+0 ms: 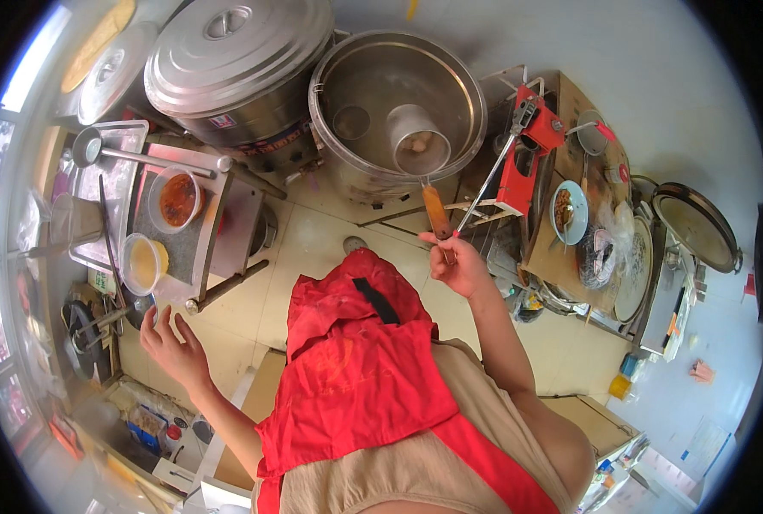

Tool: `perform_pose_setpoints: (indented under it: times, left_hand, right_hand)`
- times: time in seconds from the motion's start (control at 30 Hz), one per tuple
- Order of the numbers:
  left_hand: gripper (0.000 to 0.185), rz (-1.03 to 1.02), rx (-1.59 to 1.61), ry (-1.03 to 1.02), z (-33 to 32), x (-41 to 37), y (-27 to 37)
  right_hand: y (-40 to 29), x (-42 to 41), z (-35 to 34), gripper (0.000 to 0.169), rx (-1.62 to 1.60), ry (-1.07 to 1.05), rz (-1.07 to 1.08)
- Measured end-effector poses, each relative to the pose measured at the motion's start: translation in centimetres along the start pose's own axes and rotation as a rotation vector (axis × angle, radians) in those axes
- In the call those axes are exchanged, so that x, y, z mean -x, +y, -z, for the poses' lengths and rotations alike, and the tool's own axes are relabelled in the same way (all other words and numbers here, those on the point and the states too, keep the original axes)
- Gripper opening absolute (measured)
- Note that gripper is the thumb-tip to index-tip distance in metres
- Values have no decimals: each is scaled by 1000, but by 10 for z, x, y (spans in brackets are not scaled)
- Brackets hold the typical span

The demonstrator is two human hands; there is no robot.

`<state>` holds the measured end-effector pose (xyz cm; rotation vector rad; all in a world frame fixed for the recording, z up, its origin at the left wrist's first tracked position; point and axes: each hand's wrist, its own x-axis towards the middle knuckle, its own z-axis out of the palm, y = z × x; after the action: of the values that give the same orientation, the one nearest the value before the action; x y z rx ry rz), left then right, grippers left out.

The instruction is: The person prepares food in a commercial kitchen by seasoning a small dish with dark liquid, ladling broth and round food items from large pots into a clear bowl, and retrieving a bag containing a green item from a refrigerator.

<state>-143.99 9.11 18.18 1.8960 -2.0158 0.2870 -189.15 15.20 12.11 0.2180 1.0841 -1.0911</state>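
Observation:
In the head view my right hand (458, 260) grips the end of the wooden handle (436, 209) of a deep metal strainer basket (413, 119). The basket is tilted inside a large steel pot (320, 122), its mouth towards me, with pale lumps of food (422, 142) in it. A second round strainer or ladle (352, 122) lies low in the pot. My left hand (177, 350) is raised with its fingers apart and holds nothing. Nearest to it are a plastic tub of yellow contents (142, 262) and, beyond, a tub of red sauce (177, 198).
A lidded steel pot (240, 77) stands left of the open one. A red lever press (517, 173) juts out at right, its metal lever (487, 186) reaching towards my right hand. A long-handled ladle (156, 160) lies across a metal tray (114, 186). A blue bowl (580, 225) sits on the right-hand board.

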Motion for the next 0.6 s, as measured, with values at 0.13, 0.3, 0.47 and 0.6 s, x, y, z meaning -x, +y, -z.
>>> perform_pose_setpoints:
  times: [0.13,0.3,0.47,0.6]
  left_hand:
    - [19,24,21,19,7,13,-17]
    - [20,128,49,8,14,46,-42]
    - [19,224,43,-15,21,84,-54]
    - [20,290,50,3,28,108,-60]
  right_hand:
    - [5,-21,21,14,-4,-129,-14]
    - [27,-13,-31,4,733,157,271]
    - [61,-44,-91,13,1040,-29,553]
    - [103,-90,-157,21,1265,-129,785]
